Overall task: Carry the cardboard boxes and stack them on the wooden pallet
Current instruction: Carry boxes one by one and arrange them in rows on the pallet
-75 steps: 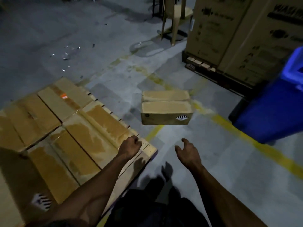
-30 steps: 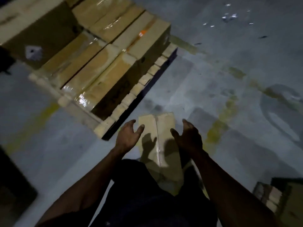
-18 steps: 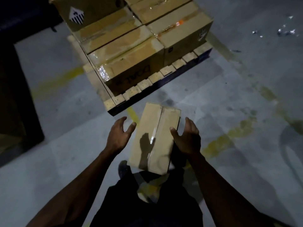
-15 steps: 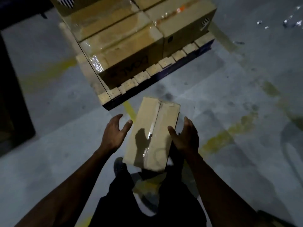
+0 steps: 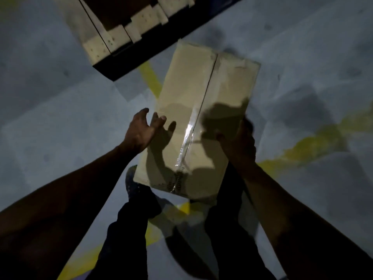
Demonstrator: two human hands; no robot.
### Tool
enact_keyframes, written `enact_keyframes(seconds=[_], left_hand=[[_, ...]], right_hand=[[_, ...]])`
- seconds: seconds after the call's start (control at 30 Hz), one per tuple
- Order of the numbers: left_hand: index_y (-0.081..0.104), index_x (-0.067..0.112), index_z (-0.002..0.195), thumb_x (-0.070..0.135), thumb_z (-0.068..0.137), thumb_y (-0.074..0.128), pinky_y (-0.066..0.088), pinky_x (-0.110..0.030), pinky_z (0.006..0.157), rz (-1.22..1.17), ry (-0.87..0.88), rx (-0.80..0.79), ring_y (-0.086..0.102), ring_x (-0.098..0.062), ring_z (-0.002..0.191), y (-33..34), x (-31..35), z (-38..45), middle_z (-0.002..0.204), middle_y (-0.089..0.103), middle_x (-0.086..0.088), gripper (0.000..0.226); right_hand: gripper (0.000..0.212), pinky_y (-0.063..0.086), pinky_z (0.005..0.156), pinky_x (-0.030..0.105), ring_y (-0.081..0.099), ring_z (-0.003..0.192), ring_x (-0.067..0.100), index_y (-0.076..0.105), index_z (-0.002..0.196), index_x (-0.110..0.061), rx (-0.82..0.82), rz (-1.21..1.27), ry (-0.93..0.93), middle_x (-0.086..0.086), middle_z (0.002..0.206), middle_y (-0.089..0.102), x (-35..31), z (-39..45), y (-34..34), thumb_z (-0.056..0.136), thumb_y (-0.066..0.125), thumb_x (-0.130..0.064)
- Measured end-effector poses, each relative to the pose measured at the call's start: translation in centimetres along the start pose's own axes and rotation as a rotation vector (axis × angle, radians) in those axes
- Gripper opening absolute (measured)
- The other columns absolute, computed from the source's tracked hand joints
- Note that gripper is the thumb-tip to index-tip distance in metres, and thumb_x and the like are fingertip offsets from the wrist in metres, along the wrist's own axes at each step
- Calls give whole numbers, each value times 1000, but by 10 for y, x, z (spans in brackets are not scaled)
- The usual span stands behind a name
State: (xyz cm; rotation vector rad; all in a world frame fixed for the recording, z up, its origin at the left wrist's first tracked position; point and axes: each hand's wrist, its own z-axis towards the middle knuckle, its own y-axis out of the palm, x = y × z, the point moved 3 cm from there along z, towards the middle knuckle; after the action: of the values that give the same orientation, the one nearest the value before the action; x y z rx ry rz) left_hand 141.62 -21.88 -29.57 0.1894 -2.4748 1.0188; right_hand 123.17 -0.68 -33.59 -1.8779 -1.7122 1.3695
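A taped cardboard box (image 5: 193, 102) lies lengthwise on the grey floor between my feet. My right hand (image 5: 240, 146) is pressed against the box's right edge with the thumb over the top; it is blurred. My left hand (image 5: 143, 131) hovers at the box's left edge, fingers spread, holding nothing. The corner of the wooden pallet (image 5: 105, 43) shows at the top left, a short way beyond the box's far end. A dark side of a box stacked on it (image 5: 121, 9) is just visible at the top edge.
Yellow floor lines (image 5: 302, 146) run under and to the right of the box. My left shoe (image 5: 135, 184) and dark trouser legs (image 5: 129, 229) stand right behind the box. Grey concrete floor (image 5: 60, 122) spreads out on both sides.
I have turned from the pallet to the box on the floor and bent closer to it. My right hand has closed in on the box's right edge and my left hand has neared its left edge.
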Motion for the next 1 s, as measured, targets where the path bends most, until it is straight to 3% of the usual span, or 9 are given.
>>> enact_keyframes(seconds=[0.1, 0.2, 0.3, 0.37, 0.5, 0.67, 0.73, 0.87, 1.0], left_hand=[[31, 7, 152, 56, 93, 60, 31, -35, 112, -36, -19, -53, 40, -28, 140, 22, -14, 25, 154, 40, -10, 81], [45, 11, 134, 62, 84, 68, 50, -39, 94, -89, -17, -89, 65, -20, 97, 33, -21, 46, 109, 65, -1, 74], [62, 13, 114, 53, 83, 75, 59, -38, 73, -126, 40, -113, 70, -20, 74, 40, -25, 63, 88, 73, -4, 52], [65, 16, 117, 45, 84, 78, 57, -28, 66, -212, 10, -99, 70, -16, 78, 43, -29, 70, 96, 74, -3, 45], [64, 20, 126, 46, 80, 79, 55, -28, 83, -359, -116, -178, 67, -16, 100, 48, -46, 82, 114, 70, 3, 56], [60, 19, 133, 45, 81, 78, 49, -18, 70, -403, -125, -162, 64, -9, 96, 43, -49, 77, 116, 68, 2, 60], [61, 17, 131, 42, 83, 77, 50, -17, 67, -417, -140, -154, 64, -7, 92, 39, -52, 68, 110, 69, 4, 56], [63, 13, 126, 36, 84, 78, 52, -13, 61, -471, -162, -65, 65, -6, 86, 14, -54, 32, 101, 69, 6, 51], [59, 16, 132, 66, 60, 85, 59, -41, 90, -491, -192, 28, 69, -21, 101, -30, -52, -25, 116, 70, 0, 91]], right_hand=[[115, 31, 114, 56, 32, 144, 39, 10, 159, -15, -7, 21, 17, 15, 160, 28, 18, 17, 26, 76, 59, -79], [130, 34, 113, 55, 31, 145, 36, 2, 158, -21, 8, 99, 57, 11, 160, 28, 36, 32, 47, 61, 50, -93], [127, 34, 115, 51, 31, 145, 33, 8, 159, -16, 32, 254, 89, 11, 160, 28, 42, 36, 56, 67, 73, -74], [126, 38, 113, 49, 38, 141, 29, 14, 158, -22, 87, 324, 77, 7, 156, 35, 44, 39, 60, 62, 78, -72], [137, 40, 113, 49, 39, 140, 26, 18, 157, -27, 111, 442, 115, 3, 156, 35, 51, 42, 71, 45, 69, -89], [129, 34, 114, 33, 37, 139, 19, 18, 158, -18, 125, 503, 79, -6, 146, 36, 36, 33, 69, 58, 87, -63], [133, 37, 111, 30, 40, 133, 10, 22, 156, -19, 139, 502, 47, -12, 142, 36, 32, 28, 65, 52, 78, -79], [112, 44, 110, 44, 48, 134, 21, 32, 151, -26, 100, 457, -56, -7, 148, 44, 8, 5, 42, 61, 75, -78], [113, 40, 111, 51, 45, 136, 30, 27, 153, -28, -33, 342, -40, 3, 151, 44, -37, -22, 2, 60, 74, -74]])
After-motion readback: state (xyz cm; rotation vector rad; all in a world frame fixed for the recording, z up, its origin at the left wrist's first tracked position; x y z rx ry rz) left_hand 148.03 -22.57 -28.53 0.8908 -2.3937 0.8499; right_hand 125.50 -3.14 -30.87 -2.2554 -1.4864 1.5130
